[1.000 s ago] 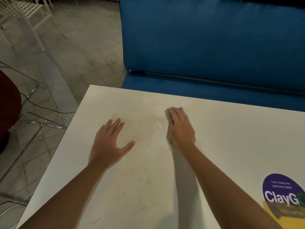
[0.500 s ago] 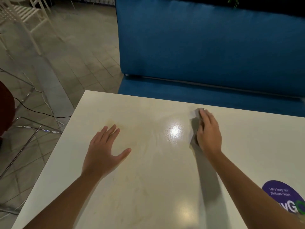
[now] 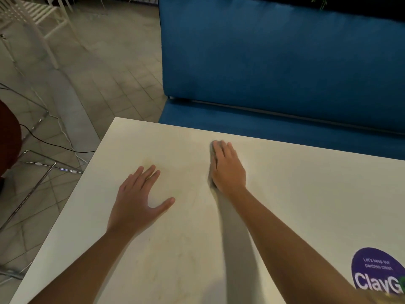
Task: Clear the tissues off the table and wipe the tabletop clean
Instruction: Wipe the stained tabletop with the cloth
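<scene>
A white tabletop point(image 3: 179, 249) with faint yellowish streaks fills the lower view. My left hand point(image 3: 137, 202) lies flat on it with fingers spread and holds nothing. My right hand point(image 3: 228, 168) presses flat, fingers straight, on a grey wiping cloth point(image 3: 212, 154) near the table's far edge. Only a thin strip of the cloth shows along the hand's left side and at the fingertips. No tissues are in view.
A blue upholstered bench point(image 3: 274, 69) runs along the table's far side. A purple round sticker point(image 3: 377, 270) marks the table's near right. Tiled floor point(image 3: 114, 62), a white chair point(image 3: 32, 20), metal frames and a black cable point(image 3: 50, 143) lie to the left.
My right hand slid the cloth right across the far part of the table, then back left toward my left hand. The left hand stayed put.
</scene>
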